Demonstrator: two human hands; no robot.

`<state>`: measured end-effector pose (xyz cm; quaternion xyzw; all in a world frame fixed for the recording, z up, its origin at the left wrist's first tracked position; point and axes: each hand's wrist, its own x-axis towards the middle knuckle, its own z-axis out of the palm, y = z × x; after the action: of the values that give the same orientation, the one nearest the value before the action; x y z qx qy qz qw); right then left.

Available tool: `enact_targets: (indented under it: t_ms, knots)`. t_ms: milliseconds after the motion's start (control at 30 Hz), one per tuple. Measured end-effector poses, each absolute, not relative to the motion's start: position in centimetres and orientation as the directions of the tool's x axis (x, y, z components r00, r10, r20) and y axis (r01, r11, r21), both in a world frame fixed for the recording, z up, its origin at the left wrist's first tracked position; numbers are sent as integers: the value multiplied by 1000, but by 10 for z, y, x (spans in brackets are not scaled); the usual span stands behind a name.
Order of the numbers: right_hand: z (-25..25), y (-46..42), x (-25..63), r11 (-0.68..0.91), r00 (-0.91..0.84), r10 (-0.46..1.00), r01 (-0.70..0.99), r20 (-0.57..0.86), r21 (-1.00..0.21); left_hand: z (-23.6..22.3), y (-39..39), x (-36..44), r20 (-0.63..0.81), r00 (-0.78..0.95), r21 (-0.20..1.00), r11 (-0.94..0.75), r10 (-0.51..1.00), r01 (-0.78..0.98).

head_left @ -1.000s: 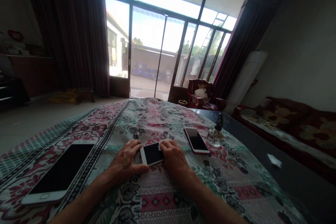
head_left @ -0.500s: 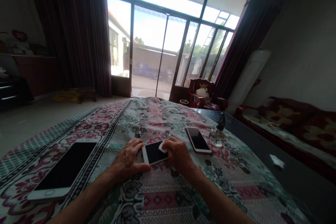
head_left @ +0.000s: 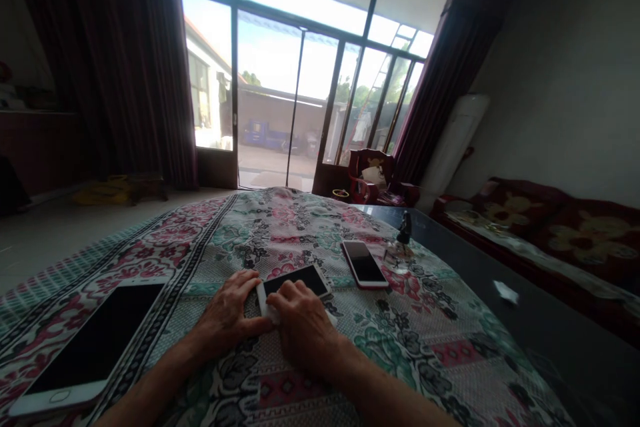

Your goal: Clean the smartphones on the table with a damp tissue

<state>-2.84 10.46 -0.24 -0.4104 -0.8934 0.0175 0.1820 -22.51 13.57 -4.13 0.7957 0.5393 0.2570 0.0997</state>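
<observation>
The person's forearms come in from the near edge of the patterned cloth (head_left: pixel 320 373), and both hands sit together low on the middle of it. The left hand (head_left: pixel 225 317) lies flat, its fingers curled against the left short end of a white smartphone (head_left: pixel 297 281). The right hand (head_left: pixel 300 323) lies over the phone's near long edge and its left end, so the two hands nearly meet and hold the phone between them. A white wipe (head_left: pixel 331 319) shows under the right hand, its corners sticking out on both sides of the palm, and it is pressed against the phone.

The phone lies flat with its dark screen up. Its long axis runs almost crosswise to the person, rising slightly toward the right, and only its far half shows beyond the hands.

Near the left edge of the cloth, a large white smartphone (head_left: pixel 90 340) lies screen up, angled from lower left to upper right, with its home button at the near end. Right of the hands and farther off, a rose-edged smartphone (head_left: pixel 364 264) lies screen up, pointing away from the person. Just beyond it, a glass perfume bottle (head_left: pixel 399 252) stands near the cloth's right edge, where a dark glossy tabletop (head_left: pixel 550 340) begins. A white scrap (head_left: pixel 506 292) lies on that tabletop.

Farther off are a red floral sofa (head_left: pixel 560 233), a red wooden armchair (head_left: pixel 370 177) and a tall glass door (head_left: pixel 267 80) between dark curtains.
</observation>
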Motion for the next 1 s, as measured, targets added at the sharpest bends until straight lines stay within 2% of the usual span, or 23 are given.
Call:
enact_targets:
  t_ms: [100, 267, 367, 567, 767, 833, 900, 1000]
  knots:
    - [3, 102, -25, 628, -572, 772, 752, 276, -199, -43, 138, -227, 304, 293, 438, -406, 907, 802]
    - [13, 109, -13, 583, -510, 812, 671, 285, -459, -47, 139, -229, 322, 290, 428, -412, 901, 804]
    - [18, 119, -7, 552, -438, 834, 646, 336, -528, -47, 138, -229, 323, 294, 433, -417, 900, 799]
    - [20, 130, 0, 460, -296, 885, 681, 360, -569, -45, 137, -228, 324, 290, 438, -415, 900, 798]
    - [13, 135, -4, 430, -120, 847, 726, 517, -536, -46, 137, -229, 305, 293, 440, -407, 906, 801]
    - [19, 135, 1, 439, -135, 842, 734, 523, -518, -46, 137, -228, 295, 293, 439, -401, 910, 804]
    - [32, 132, 9, 480, -230, 841, 733, 489, -481, -44, 136, -228, 301, 294, 440, -406, 907, 801]
    - [50, 126, 23, 646, -538, 764, 646, 357, -407, -43, 135, -228, 318, 292, 444, -414, 902, 795]
